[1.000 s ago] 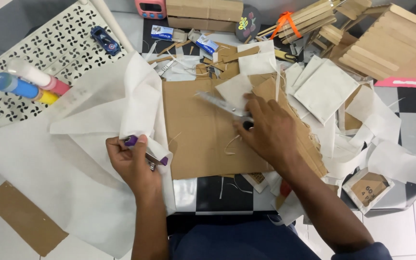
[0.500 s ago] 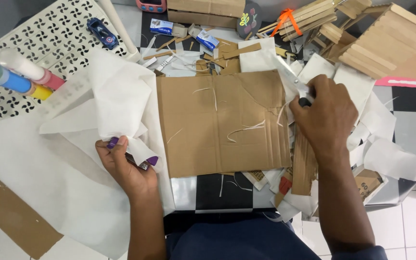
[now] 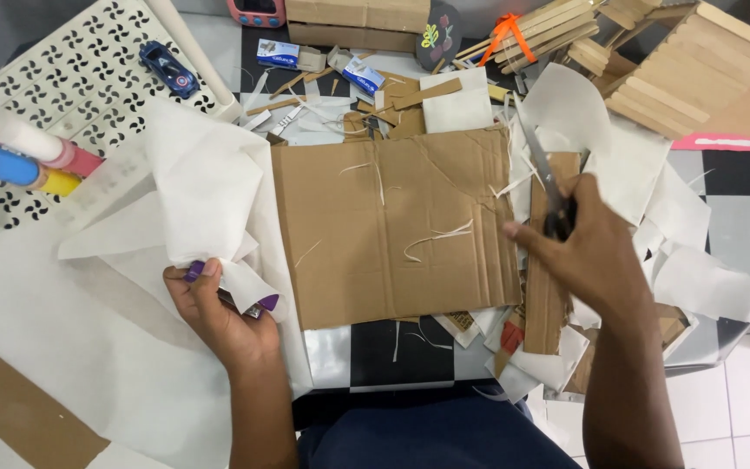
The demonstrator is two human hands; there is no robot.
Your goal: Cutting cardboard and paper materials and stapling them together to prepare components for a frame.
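Observation:
My left hand (image 3: 215,314) grips a piece of white paper (image 3: 204,204) together with a purple-ended object at the left edge of a brown cardboard sheet (image 3: 397,230). My right hand (image 3: 585,252) is closed around the dark handles of a pair of scissors (image 3: 542,171), whose grey blades point up and away over the cardboard's right edge. The cardboard lies flat between both hands, with thin paper slivers on it.
White paper offcuts (image 3: 696,278) lie at the right. A perforated white panel (image 3: 62,78) with a toy car (image 3: 165,69) and coloured tubes (image 3: 23,152) sits at the left. Wooden stick structures (image 3: 679,69) stand at the back right. A large white sheet (image 3: 62,347) lies at the lower left.
My right hand moved from the middle of the cardboard to its right edge, carrying the scissors. The paper piece that lay under that hand is gone from the cardboard. The left hand stayed.

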